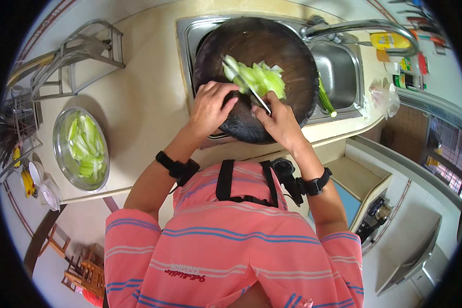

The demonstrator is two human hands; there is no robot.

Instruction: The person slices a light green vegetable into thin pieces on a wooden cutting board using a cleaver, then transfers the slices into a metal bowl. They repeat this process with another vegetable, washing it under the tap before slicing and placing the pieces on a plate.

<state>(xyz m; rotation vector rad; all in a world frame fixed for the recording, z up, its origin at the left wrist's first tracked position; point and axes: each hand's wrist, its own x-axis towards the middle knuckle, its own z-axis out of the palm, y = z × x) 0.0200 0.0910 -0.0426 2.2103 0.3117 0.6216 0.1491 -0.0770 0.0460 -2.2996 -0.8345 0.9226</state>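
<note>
A round dark wooden chopping board (pixel 296 57) lies across the sink in front of me. Sliced pale-green vegetable (pixel 265 79) is heaped on its middle. My right hand (pixel 279 119) grips a kitchen knife (pixel 250 86), whose blade is seen nearly edge-on and slants up to the left along the slices. My left hand (pixel 212 106) is on the board's near left part, its fingertips close to the blade and the left edge of the heap; whether it holds a piece is not clear. An oval metal bowl (pixel 57 142) on the counter at left contains more cut vegetable (pixel 85 144).
A metal sink (pixel 337 69) with a curved faucet (pixel 364 26) is at the right, green stalks (pixel 325 96) beside the board. Metal racks (pixel 77 61) stand at the back left. A plastic bag (pixel 385 98) and a yellow bottle (pixel 389 41) are at the right.
</note>
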